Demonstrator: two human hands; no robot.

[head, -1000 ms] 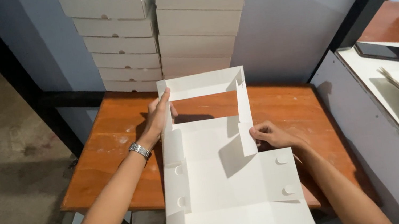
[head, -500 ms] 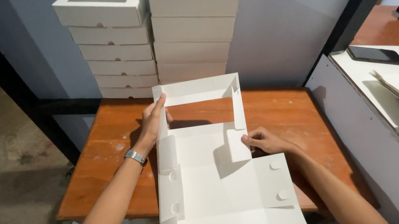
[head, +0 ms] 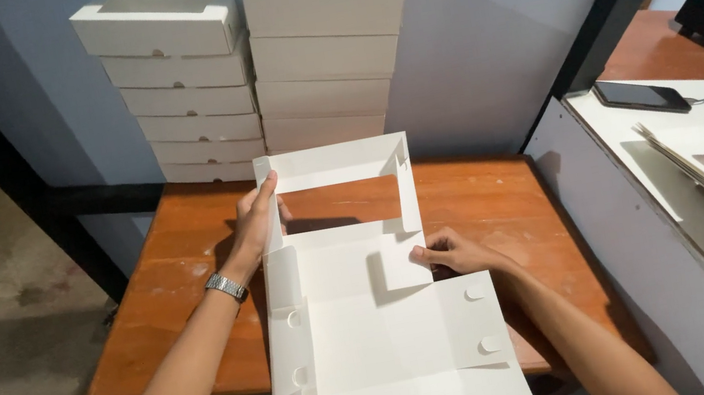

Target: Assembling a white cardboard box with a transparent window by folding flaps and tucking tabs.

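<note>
Head view: the white box blank (head: 372, 318) lies at frame centre on the wooden worktop (head: 485, 194). The left hand (head: 256, 223) grips its raised left wall; the right hand (head: 457, 254) pinches the right flap, now folded further inward than before. Finished boxes (head: 255, 71) are stacked behind.

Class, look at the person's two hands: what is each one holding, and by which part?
Both hold the white die-cut cardboard box blank: the left hand grips its window frame's left strip; the right hand pinches a raised flap's corner.
</note>
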